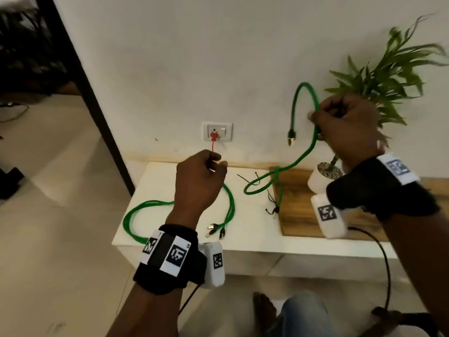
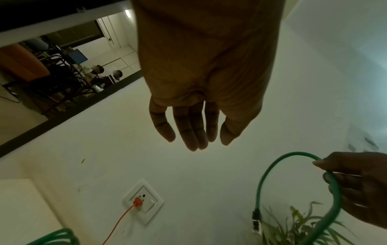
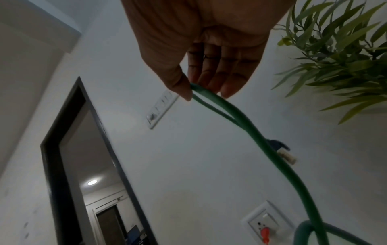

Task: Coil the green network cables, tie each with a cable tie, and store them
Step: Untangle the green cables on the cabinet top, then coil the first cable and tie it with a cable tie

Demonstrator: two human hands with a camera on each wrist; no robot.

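Observation:
My right hand (image 1: 315,120) is raised in front of the wall and pinches a green network cable (image 1: 305,152) between thumb and fingers (image 3: 209,82). Above the hand the cable arches over, and its plug (image 1: 291,137) hangs free. Below, it drops to a loose loop (image 1: 255,188) on the white table (image 1: 243,237). Other green cables (image 1: 145,205) lie in a long loop at the table's left, their plugs (image 1: 213,231) near the front edge. My left hand (image 1: 218,161) hovers over them with relaxed fingers (image 2: 192,132), holding nothing. Black cable ties (image 1: 247,178) lie mid-table.
A wooden board (image 1: 303,215) lies on the right of the table with a white potted plant (image 1: 320,178) on it, close under my right wrist. A wall socket (image 1: 217,132) holds a red plug and cord. A dark door frame (image 1: 80,76) stands to the left.

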